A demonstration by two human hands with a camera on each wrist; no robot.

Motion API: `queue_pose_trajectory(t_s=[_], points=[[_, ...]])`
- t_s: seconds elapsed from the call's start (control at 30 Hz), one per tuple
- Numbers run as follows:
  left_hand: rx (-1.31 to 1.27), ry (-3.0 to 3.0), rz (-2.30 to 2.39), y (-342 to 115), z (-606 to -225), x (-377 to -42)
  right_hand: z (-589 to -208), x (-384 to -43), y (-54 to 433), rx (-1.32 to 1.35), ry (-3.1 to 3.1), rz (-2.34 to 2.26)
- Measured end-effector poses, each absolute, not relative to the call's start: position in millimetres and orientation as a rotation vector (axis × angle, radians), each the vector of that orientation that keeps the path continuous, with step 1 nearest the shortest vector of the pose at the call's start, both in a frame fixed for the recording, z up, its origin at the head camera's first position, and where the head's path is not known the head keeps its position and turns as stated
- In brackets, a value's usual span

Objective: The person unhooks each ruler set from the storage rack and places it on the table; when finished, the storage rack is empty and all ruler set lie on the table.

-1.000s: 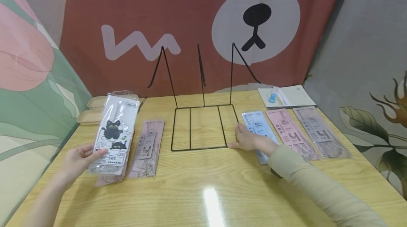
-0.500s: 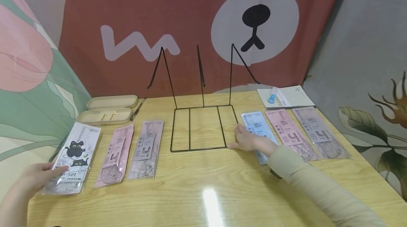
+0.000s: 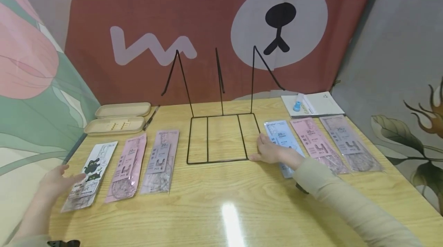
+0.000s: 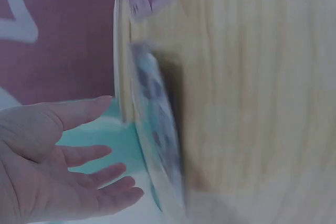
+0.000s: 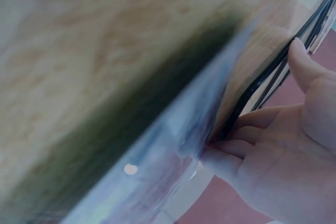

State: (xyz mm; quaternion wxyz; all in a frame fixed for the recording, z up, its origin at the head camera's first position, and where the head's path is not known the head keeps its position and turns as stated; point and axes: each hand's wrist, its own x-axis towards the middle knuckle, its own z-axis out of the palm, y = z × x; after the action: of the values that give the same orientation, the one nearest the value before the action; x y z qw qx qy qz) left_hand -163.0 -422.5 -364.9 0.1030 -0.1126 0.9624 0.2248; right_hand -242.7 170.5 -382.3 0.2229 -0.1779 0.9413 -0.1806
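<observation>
My left hand [image 3: 57, 181] hovers at the left of a flat clear packet with black cats printed on it [image 3: 93, 166], a ruler set by its print. In the left wrist view the fingers [image 4: 86, 155] are spread and hold nothing, apart from the packet [image 4: 160, 124]. My right hand [image 3: 268, 151] grips the near right corner of a black wire rack [image 3: 225, 161]. The right wrist view has its thumb on one bar and its fingers against the other. Beside that hand lies a blue packet [image 3: 277, 131], partly hidden beneath it.
Pink [image 3: 126, 166] and mauve packets [image 3: 160, 162] lie left of the rack; another pink [image 3: 313, 139] and mauve packet [image 3: 346, 143] lie right. Behind are an opened beige case [image 3: 117, 110], a dark pen-like item [image 3: 151, 118] and a white booklet [image 3: 325, 105] with a small blue-based item [image 3: 297, 106].
My left hand has carried the cat-print packet left, laid it down beside the pink one and let go of it. The right hand stays at the rack's corner.
</observation>
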Motion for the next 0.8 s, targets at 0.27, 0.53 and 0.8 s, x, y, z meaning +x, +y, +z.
queue_pose_trajectory(t_s=[0.27, 0.53, 0.8], points=[[-0.113, 3.013, 0.699, -368.0, -351.6, -178.6, -384.7, -242.1, 173.2, -0.480, 2.604, -0.522], [0.069, 3.076, 0.789, -324.5, -342.4, -194.5, -390.0, -242.6, 174.6, -0.469, 2.651, -0.501], [0.178, 3.088, 0.831, -299.7, -336.1, -206.1, -379.8, -248.0, 195.7, -0.569, 2.650, -0.679]])
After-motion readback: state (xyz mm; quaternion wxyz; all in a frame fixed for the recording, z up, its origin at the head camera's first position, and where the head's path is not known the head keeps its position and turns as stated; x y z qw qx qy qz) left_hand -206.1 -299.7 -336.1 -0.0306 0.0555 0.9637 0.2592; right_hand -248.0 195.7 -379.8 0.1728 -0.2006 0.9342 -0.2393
